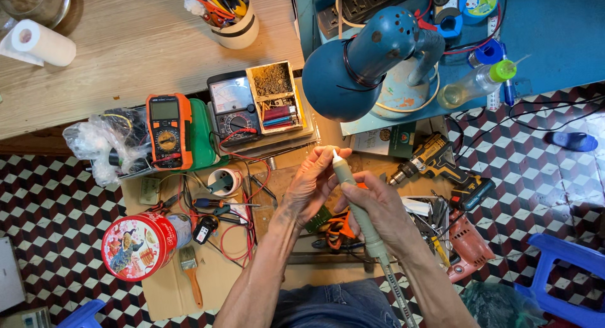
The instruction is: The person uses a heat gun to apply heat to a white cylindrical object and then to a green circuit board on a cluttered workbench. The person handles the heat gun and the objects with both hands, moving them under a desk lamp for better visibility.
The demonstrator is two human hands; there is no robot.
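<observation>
Your right hand (384,211) gripped the light, rigid soldering iron (356,199) mid-barrel above the cardboard's (214,271) right edge; your left hand (312,183) pinched its tip—probably the safest hold.

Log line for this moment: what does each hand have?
left hand: fingers at tip of soldering iron | right hand: gripping its grey-green handle | position: above cardboard mat, below blue desk lamp
</observation>
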